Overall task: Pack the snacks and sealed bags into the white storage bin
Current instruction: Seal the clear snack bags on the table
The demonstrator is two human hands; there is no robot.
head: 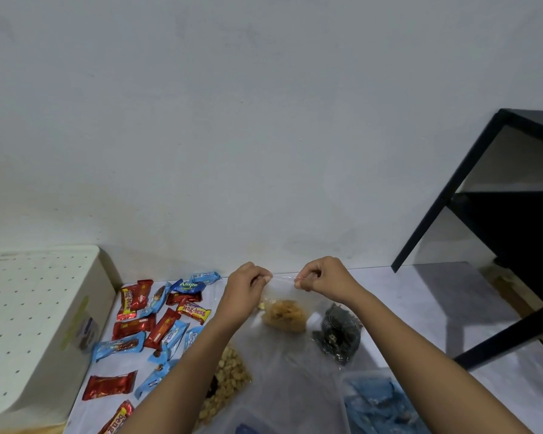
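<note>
Both hands pinch the top edge of a clear zip bag (283, 313) holding orange-yellow snacks, lifted above the floor mat. My left hand (248, 281) grips the bag's left corner and my right hand (323, 277) grips its right corner. The white storage bin (38, 327), with its perforated lid on, stands at the left. Several red and blue wrapped snack bars (157, 321) lie scattered between the bin and my left arm. A bag of pale round crackers (229, 377) lies under my left forearm. A clear bag of dark round sweets (339, 333) lies to the right.
A black metal shelf frame (489, 220) stands at the right against the grey wall. Two clear plastic tubs (376, 402) with blue packets sit at the bottom edge. A pale sheet (405, 314) covers the floor under everything.
</note>
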